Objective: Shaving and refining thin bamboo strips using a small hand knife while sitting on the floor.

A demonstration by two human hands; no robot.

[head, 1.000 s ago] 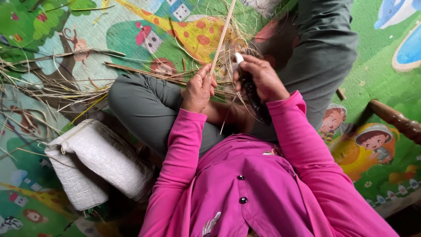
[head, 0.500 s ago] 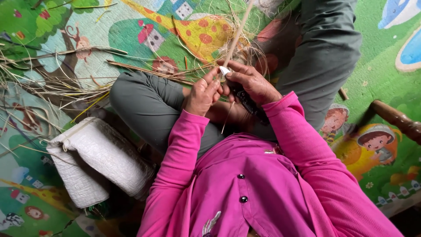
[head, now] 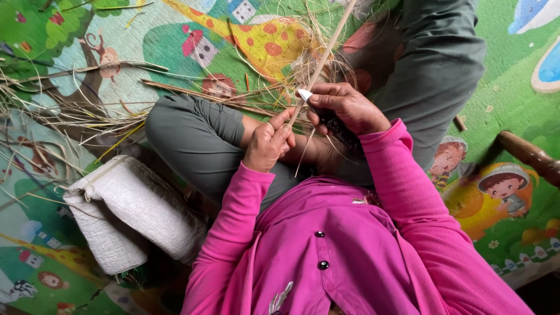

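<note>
— Two things sit off to our left: a rolled white sack (head: 125, 213) at about eight o'clock from our hands, and a litter of dry stalks and fibres (head: 70, 111) at ten o'clock. What do we make of that?

— We judge the litter to be what has already been stripped, and there is plenty of it. No finished bundle shows anywhere, so we cannot tell how much is left.

— And in the middle?

— Our left hand (head: 269, 143) rests over our grey-trousered knee (head: 198, 140), fingers curled in, with thumb and forefinger pinching the pale stalk (head: 326, 49) low down. The stalk runs up from there toward one o'clock and out of the top edge. A thin end hangs below the hand.

— The right?

— Our right hand (head: 344, 108) sits just beside the left, at two o'clock from it. Its fingers are wrapped round a dark-handled tool (head: 305, 94), whose pale tip touches the stalk under our thumb. Whether it is a blade, we cannot tell.

— So the piece in hand?

— It looks mostly whole to us, so we judge it barely begun.

— And further right?

— We sit cross-legged on a bright cartoon play mat (head: 513, 87) on the floor. At four o'clock a brown wooden bar (head: 528, 154) lies across it. Nothing more of the room shows.
</note>
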